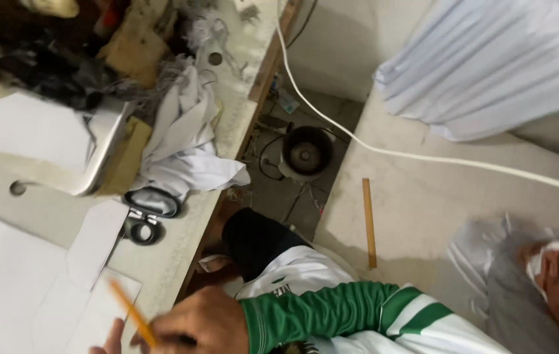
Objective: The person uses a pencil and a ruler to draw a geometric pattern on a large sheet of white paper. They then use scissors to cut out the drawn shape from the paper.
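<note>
One hand [194,321] shows at six o'clock, green-and-white sleeve behind it, and I cannot tell which of mine it is; its fingers are clamped together on a thin orange pencil [132,313] slanting toward ten o'clock over white cut paper pattern pieces [96,236] on my pale desk [181,242]. Black-handled scissors [148,213] lie at twelve o'clock from the pencil, beside crumpled white cloth [181,144]. Several pieces look already cut; I see no pencil marks on them.
</note>
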